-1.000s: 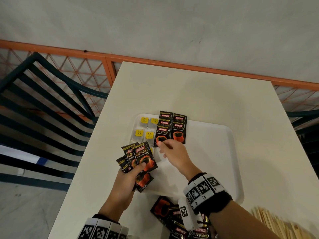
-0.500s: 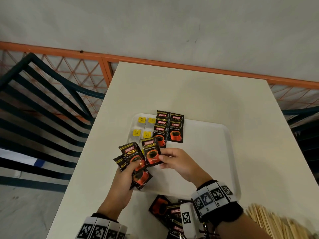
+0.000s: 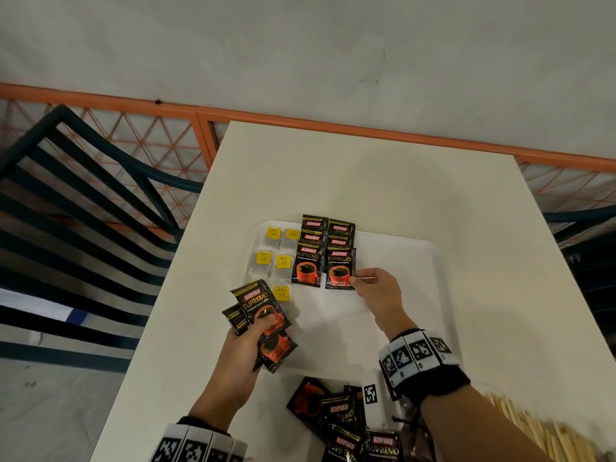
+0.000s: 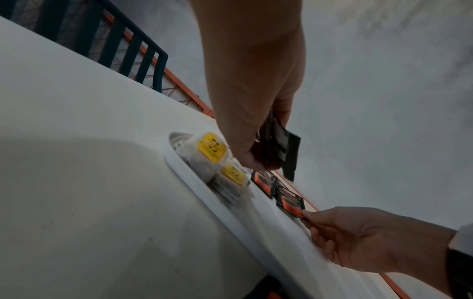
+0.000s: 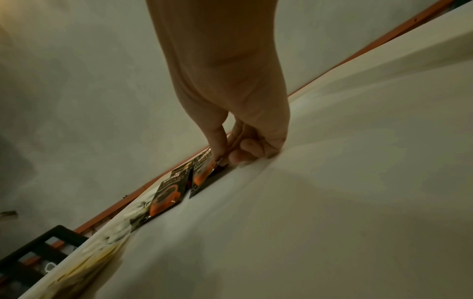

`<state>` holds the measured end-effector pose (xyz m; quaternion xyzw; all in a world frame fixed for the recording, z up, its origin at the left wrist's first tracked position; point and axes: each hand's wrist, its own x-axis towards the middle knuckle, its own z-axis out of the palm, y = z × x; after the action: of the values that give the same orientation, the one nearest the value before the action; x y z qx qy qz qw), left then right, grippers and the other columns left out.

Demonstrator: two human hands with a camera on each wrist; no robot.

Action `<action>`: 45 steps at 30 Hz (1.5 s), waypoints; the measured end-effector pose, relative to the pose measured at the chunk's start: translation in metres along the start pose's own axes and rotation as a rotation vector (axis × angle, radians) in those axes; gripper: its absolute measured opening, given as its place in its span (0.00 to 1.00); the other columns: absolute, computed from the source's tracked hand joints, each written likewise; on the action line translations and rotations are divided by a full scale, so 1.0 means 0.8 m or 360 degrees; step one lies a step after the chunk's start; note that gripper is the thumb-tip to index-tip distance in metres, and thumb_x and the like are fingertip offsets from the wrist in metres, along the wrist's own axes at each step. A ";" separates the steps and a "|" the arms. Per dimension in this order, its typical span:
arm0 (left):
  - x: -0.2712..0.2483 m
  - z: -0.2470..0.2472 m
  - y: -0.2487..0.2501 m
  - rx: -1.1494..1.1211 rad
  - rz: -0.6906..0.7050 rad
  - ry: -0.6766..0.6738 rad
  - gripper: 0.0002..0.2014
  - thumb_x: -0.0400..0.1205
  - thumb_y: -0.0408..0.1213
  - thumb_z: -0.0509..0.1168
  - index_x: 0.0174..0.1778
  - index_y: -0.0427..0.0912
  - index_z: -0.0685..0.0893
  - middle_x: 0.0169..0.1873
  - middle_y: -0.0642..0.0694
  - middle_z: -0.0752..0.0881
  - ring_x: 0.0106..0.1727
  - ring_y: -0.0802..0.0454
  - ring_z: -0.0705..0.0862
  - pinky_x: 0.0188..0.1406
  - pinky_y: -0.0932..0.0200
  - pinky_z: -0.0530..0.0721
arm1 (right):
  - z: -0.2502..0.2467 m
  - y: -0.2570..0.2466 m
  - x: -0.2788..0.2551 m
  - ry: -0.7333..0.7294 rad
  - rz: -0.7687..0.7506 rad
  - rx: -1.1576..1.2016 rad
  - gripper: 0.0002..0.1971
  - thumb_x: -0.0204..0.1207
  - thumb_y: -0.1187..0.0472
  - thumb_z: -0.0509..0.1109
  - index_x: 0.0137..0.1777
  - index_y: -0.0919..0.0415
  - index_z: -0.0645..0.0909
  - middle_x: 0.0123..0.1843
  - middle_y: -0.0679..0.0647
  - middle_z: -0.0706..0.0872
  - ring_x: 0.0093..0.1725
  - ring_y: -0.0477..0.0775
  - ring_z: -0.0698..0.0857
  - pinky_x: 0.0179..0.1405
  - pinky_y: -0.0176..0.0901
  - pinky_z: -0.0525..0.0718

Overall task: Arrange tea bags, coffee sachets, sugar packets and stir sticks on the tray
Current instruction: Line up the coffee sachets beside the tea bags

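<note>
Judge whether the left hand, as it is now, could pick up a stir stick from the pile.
Probably not. The left hand grips a fan of sachets, and the stir sticks lie at the table's right edge, beyond the right arm.

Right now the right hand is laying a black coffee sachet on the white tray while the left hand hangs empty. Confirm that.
Not quite: the left hand is not empty; it grips a bunch of black coffee sachets, as the head view shows. The right hand does lay a black coffee sachet on the white tray.
</note>
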<state>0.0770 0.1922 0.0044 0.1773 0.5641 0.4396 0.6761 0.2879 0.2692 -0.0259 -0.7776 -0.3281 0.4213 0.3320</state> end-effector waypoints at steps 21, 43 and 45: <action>0.001 0.002 -0.003 0.0148 0.0126 -0.0066 0.14 0.75 0.29 0.68 0.55 0.47 0.83 0.45 0.48 0.91 0.48 0.50 0.89 0.41 0.55 0.85 | 0.019 -0.039 -0.066 -0.0937 -0.0391 -0.0259 0.14 0.81 0.51 0.61 0.56 0.58 0.83 0.42 0.44 0.85 0.37 0.42 0.79 0.40 0.33 0.73; -0.014 -0.010 0.007 0.0137 0.0061 -0.0123 0.12 0.80 0.20 0.56 0.50 0.36 0.81 0.32 0.50 0.90 0.34 0.59 0.88 0.31 0.67 0.84 | 0.044 -0.015 -0.040 -0.0433 -0.0128 -0.0036 0.06 0.77 0.66 0.68 0.51 0.65 0.82 0.32 0.52 0.80 0.32 0.47 0.77 0.31 0.33 0.72; -0.016 -0.008 0.008 0.0135 0.0058 -0.0114 0.11 0.80 0.21 0.57 0.46 0.38 0.81 0.28 0.51 0.90 0.30 0.59 0.88 0.27 0.67 0.84 | 0.049 -0.013 -0.035 -0.0348 -0.0139 -0.0099 0.05 0.76 0.65 0.69 0.50 0.63 0.83 0.33 0.51 0.81 0.33 0.48 0.78 0.31 0.34 0.72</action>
<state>0.0690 0.1835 0.0151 0.2319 0.5544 0.4209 0.6795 0.2394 0.2620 -0.0217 -0.7218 -0.4089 0.4784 0.2881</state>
